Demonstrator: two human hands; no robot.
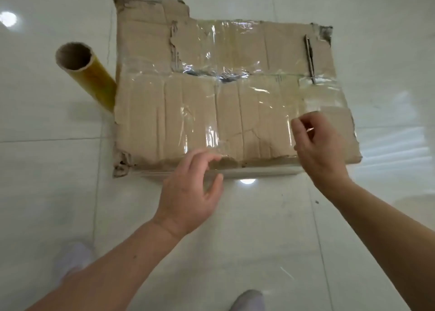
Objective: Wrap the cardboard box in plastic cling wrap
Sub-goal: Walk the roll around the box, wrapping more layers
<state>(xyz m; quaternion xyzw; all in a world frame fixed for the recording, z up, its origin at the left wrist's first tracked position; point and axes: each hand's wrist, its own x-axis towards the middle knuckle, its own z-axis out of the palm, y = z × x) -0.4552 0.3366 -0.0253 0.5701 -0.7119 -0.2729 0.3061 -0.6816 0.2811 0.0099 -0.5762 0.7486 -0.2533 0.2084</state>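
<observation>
The battered brown cardboard box [164, 113] lies on the glossy white tiled floor [47, 169] before me, with clear plastic cling wrap [223, 59] stretched over its top. My right hand [317, 146] pinches the film's loose edge, I judge to keep it taut. My left hand [188, 193] hovers spread-fingered at the near edge, ready to smooth. The yellow cardboard-cored roll [94, 75] waits just beside the box's left side.
</observation>
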